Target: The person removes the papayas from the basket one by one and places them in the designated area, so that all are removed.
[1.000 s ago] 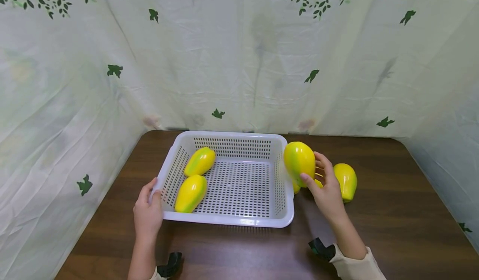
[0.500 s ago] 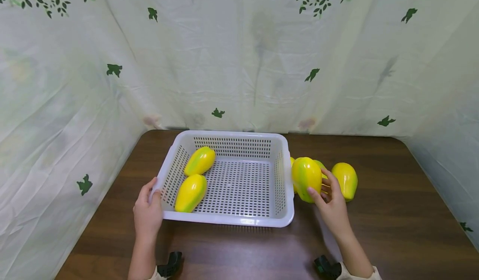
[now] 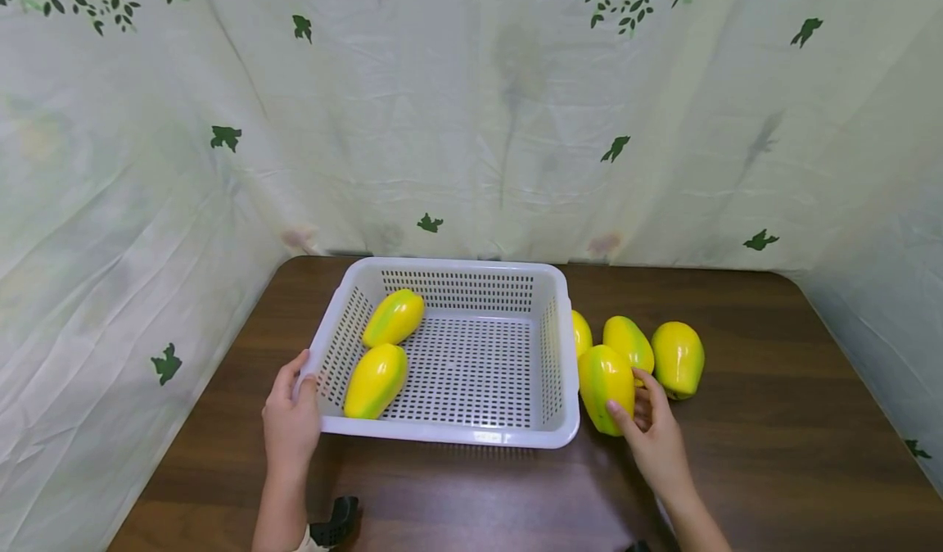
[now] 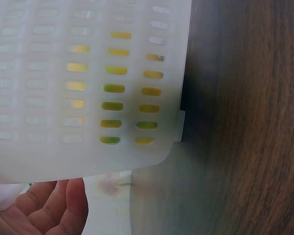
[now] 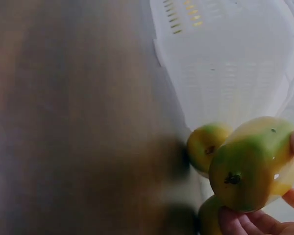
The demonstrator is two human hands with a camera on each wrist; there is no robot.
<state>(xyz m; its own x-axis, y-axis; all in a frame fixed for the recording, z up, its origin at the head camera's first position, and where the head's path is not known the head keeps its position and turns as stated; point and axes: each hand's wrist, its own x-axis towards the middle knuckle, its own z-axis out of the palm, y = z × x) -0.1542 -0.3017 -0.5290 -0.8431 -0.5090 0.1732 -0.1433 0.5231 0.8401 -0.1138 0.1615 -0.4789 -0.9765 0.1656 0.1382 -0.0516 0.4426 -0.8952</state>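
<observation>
My left hand [image 3: 291, 413] grips the left rim of a white slotted plastic basket [image 3: 471, 436]. In the left wrist view its curled fingers [image 4: 73, 208] show below the basket's wall [image 4: 49, 161], with yellow and green visible through the slots. Two yellow-green mangoes [image 3: 394, 318] lie inside, along the left side. Just right of the basket, my right hand [image 3: 656, 441] holds another mango [image 3: 606, 392] between thumb and fingers. The right wrist view has this held mango [image 5: 255, 169] close up, its stem end towards the camera, overlapping the mangoes behind.
Three more mangoes stand on the dark wooden table [image 3: 773, 421] right of the basket: one mango [image 3: 581, 335] partly hidden by its wall, a middle mango [image 3: 629, 341], and a rightmost mango [image 3: 678, 359]. A pale leaf-patterned curtain [image 3: 471, 126] hangs behind the table.
My right hand has brought the held mango down and nearer to me, from beside the basket's back right corner towards its front right. The left hand and basket stay put.
</observation>
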